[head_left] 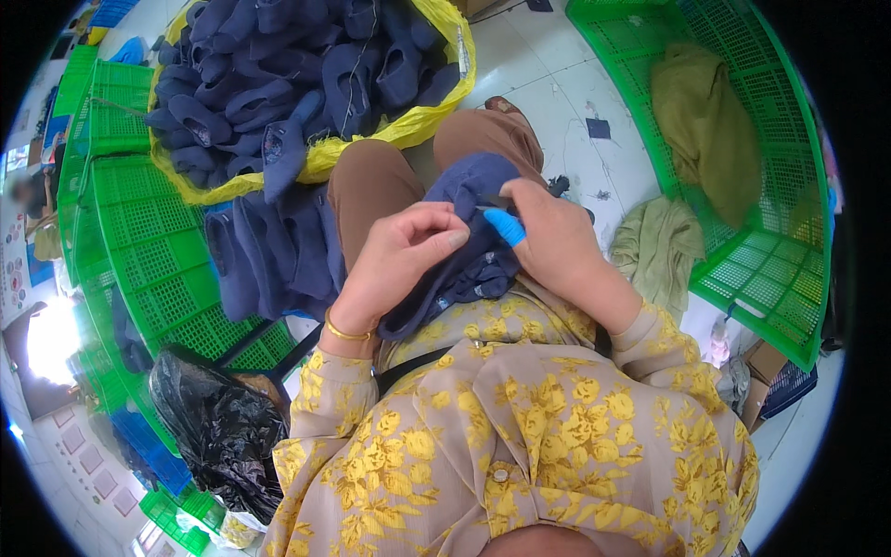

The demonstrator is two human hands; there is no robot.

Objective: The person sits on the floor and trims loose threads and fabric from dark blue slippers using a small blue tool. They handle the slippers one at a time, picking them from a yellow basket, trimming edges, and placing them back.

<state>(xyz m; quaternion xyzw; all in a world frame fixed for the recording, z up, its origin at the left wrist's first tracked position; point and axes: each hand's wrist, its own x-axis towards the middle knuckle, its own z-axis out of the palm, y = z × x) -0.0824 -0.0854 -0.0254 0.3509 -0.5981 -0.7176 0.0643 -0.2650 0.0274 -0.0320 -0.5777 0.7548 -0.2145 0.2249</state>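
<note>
Across my lap lies a navy cloth shoe, with more bunched navy cloth below it. My left hand, with a gold bangle at the wrist, is closed in a pinch at the shoe's left edge. Opposite it, my right hand curls its fingers at the shoe's right side; blue tape wraps the thumb. A small dark, thin tip shows by that thumb, but I cannot make out the tool. Between the two hands, a fold of the cloth stands up.
A yellow-rimmed sack full of navy shoes stands ahead. More navy shoes stand in a row at left, beside green crates. A black plastic bag is near my left elbow. At right, a green basket holds olive cloth.
</note>
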